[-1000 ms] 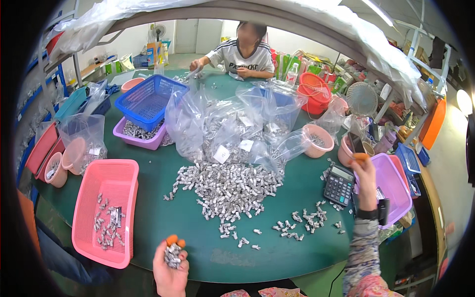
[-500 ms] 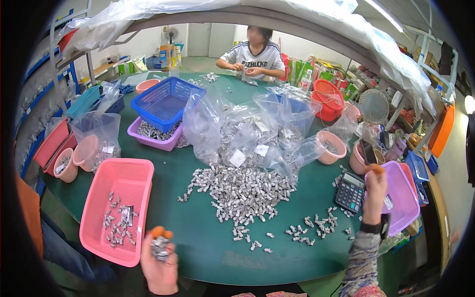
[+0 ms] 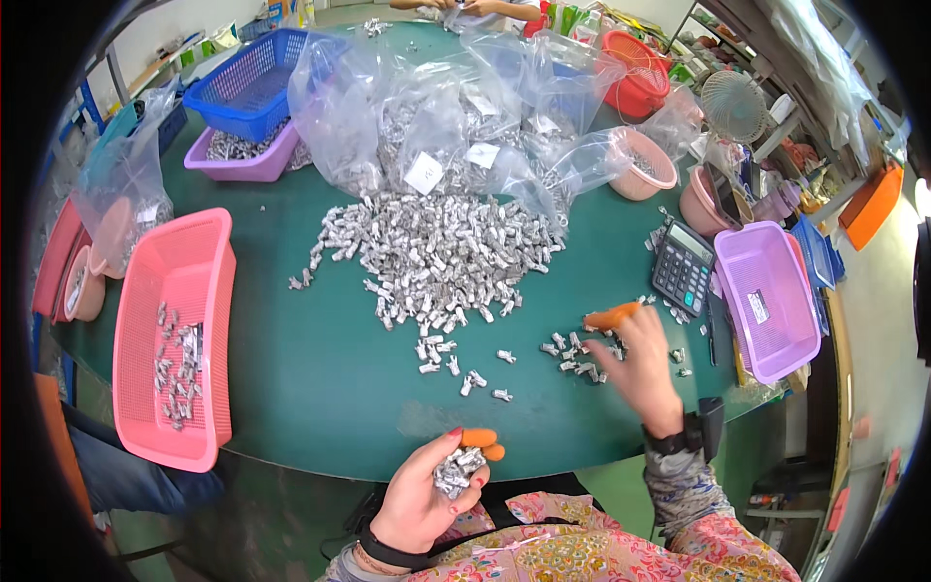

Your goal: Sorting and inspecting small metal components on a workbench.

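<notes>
My left hand, with orange finger covers on two fingers, is cupped round a clump of small silvery metal parts by the table's near edge. At the right, my right hand hovers over a loose scatter of the same parts. Its thumb and orange-covered fingers are spread apart, and I see nothing between them. A large heap of these parts covers the middle of the green table. Whether the right fingertips touch any part cannot be made out.
A pink basket with some parts stands at the left. Clear plastic bags of parts lie behind the heap. A calculator and a purple basket are at the right. A co-worker's hands show across the table.
My right hand has come from beside the calculator down and left to the scattered parts. The left hand, still holding its clump, has moved right, away from the pink basket. The view has tilted down.
</notes>
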`<state>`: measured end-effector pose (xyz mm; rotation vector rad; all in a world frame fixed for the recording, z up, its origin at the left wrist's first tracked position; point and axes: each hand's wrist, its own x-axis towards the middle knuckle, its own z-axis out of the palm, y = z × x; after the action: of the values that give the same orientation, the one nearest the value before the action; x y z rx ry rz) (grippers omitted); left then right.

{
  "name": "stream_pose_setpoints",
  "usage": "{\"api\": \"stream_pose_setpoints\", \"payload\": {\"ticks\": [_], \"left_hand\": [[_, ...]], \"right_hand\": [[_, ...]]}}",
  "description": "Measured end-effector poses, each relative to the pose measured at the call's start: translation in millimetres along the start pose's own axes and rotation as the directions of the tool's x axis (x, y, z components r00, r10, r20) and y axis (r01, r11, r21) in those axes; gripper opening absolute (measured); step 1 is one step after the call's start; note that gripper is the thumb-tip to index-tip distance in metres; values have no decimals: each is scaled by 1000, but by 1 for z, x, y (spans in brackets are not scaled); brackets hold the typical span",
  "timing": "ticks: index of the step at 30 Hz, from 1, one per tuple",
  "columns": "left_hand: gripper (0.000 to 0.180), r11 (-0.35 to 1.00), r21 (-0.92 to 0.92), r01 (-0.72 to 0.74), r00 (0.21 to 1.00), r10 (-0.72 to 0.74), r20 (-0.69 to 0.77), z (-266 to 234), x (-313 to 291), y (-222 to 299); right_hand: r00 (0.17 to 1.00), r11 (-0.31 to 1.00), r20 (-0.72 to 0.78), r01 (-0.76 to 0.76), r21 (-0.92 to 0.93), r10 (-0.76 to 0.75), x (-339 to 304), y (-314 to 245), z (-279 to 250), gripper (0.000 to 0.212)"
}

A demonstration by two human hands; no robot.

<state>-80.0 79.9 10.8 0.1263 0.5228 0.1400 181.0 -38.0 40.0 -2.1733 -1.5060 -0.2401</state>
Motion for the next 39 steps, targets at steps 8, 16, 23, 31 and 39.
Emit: {"api": "stream_pose_setpoints", "payload": {"ticks": [8, 16, 23, 31, 39], "left_hand": [[34, 999, -19, 46, 997, -47, -55, -6, -7, -10], [39, 999, 44, 10, 996, -5, -91, -5, -4, -12], [40, 1000, -9, 18, 1000, -17, 26, -12, 1, -16], [38, 997, -61, 54, 998, -54, -10, -14, 0, -17], [39, 999, -41, 19, 1000, -19, 5, -15, -1, -14]], "right_hand": [[961, 957, 172, 173, 231, -215, -14, -56, 47, 26], [961, 868, 257, -39, 495, -103, -5, -59, 31, 21], [954, 796, 210, 45, 604, -213, 7, -77, 6, 28], [944, 951, 180, 244, 189, -278, 16, -67, 56, 25], [960, 959, 244, 66, 275, -136, 9, -69, 43, 21]]}}
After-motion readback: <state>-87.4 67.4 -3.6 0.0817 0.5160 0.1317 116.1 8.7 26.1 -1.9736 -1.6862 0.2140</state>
